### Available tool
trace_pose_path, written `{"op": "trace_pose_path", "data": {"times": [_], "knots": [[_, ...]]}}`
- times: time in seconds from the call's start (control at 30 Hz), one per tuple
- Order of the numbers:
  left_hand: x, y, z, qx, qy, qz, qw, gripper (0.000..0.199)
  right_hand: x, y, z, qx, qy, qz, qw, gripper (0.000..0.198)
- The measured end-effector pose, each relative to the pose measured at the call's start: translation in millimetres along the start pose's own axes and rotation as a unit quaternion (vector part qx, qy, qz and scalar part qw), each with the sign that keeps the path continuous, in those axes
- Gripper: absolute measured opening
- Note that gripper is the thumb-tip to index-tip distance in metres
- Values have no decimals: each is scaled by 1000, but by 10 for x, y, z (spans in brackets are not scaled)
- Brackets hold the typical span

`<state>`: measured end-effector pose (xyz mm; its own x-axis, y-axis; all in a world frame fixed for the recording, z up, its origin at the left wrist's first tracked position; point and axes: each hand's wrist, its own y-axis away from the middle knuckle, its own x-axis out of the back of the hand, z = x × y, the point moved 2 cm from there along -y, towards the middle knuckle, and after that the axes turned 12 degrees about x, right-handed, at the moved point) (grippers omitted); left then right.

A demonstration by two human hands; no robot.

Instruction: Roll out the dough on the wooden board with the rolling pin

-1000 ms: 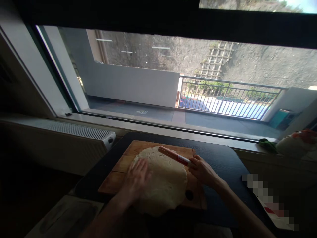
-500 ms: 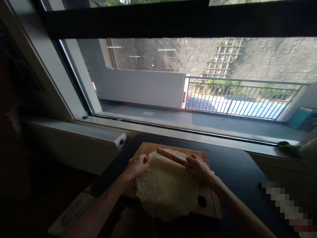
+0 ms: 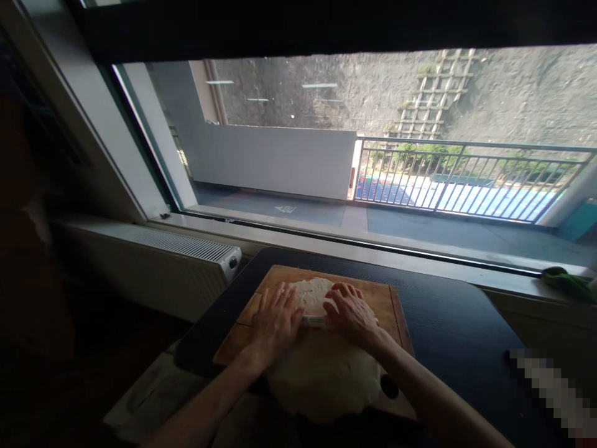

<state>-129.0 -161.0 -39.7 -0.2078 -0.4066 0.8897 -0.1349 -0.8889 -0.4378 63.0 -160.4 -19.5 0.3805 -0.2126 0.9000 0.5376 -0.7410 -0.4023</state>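
A wide, thin sheet of pale dough [image 3: 329,376] lies on a wooden cutting board [image 3: 233,350], its near edge hanging over the board's front. A rolling pin [image 3: 315,321] lies crosswise on the dough, its short middle stretch showing between my hands. My left hand [image 3: 277,320] rests palm down over the pin's left part, fingers stretched out and spread. Over the right part, my right hand [image 3: 352,311] bends its fingers around the pin. Both hands cover most of the pin, so its ends are largely hidden. Beyond it shows the dough's far part, uneven at the edge.
The board stands on a dark table [image 3: 448,330]. A white radiator [image 3: 186,261] is at the left, below a large window. On the sill at right lies something dark green [image 3: 566,283]. A blurred-out object [image 3: 550,389] sits near the table's right edge.
The rolling pin, held slanted in my right hand before, now lies crosswise on the dough. My left hand let go of the dough's left edge and spread onto the pin.
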Motion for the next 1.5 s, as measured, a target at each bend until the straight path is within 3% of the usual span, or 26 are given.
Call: {"op": "trace_pose_path", "data": {"times": [0.2,0.27,0.37,0.43,0.5,0.6,0.67,0.73,0.8,0.87,0.97,1.07,1.13,1.23,1.33,1.5], "knots": [[-141,-570,-52,122,-28,-61,990,55,12,-401,322,-81,72,58,992,29],[-118,-448,-110,91,-24,-47,994,55,32,-254,275,-31,53,60,996,31],[-63,37,-197,-20,-19,-13,1000,56,12,97,145,141,-2,15,990,29],[-38,211,-253,-51,-17,-7,999,59,-24,125,183,167,-7,-20,986,36],[-41,81,-314,-15,-25,-10,1000,60,-80,-120,329,124,8,-40,991,37],[-86,-384,-420,113,-54,-38,991,57,-161,-639,560,7,46,-45,998,37],[-75,-503,-455,130,-63,-24,989,55,-168,-752,597,-30,60,-23,998,38],[-44,-349,-451,66,-56,-19,996,53,-153,-607,529,19,45,-11,999,38],[-25,-83,-445,-5,-44,-34,998,54,-147,-372,434,118,11,-36,992,39],[-37,29,-469,-22,-44,-40,998,62,-155,-297,422,154,-2,-53,987,41],[-120,-285,-574,59,-54,-34,996,61,-235,-667,563,115,17,-61,991,36],[-165,-650,-647,117,-66,-29,991,55,-318,-1104,716,13,47,-49,998,40],[-130,-596,-610,84,-58,-25,994,51,-332,-1102,724,7,47,-50,998,40],[-65,-201,-481,-15,-27,-48,998,50,-309,-760,658,80,25,-69,994,41],[-84,-131,-476,-16,-26,-41,999,54,-318,-672,675,97,20,-92,991,41],[-286,-923,-766,131,-66,-66,987,51,-452,-1384,866,-39,47,-108,992,43]]}}
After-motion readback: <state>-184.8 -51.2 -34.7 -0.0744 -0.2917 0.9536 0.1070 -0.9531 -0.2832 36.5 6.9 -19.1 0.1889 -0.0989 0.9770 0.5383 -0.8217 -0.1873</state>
